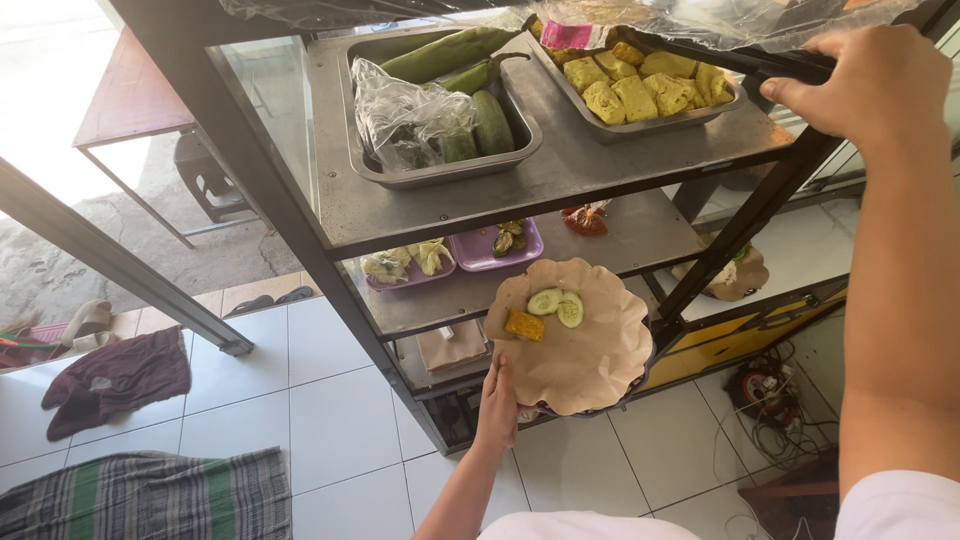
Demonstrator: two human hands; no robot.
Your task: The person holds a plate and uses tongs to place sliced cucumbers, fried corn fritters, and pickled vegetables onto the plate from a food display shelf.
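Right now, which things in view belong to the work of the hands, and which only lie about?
In use: left hand holding paper-lined plate; cucumber slices; yellow fried piece; right hand at tray of yellow pieces.

Lying about: purple plate; dark cloth; striped mat.

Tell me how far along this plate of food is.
Done: two cucumber slices and one yellow fried piece lie on the paper-lined plate, held by the left hand. In hand: the right hand grips the cabinet's top frame. Most of the plate remains bare.

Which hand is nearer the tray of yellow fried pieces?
Right. The right hand grips the rack frame beside the tray of yellow pieces; the left hand is far below, holding the paper-lined plate.
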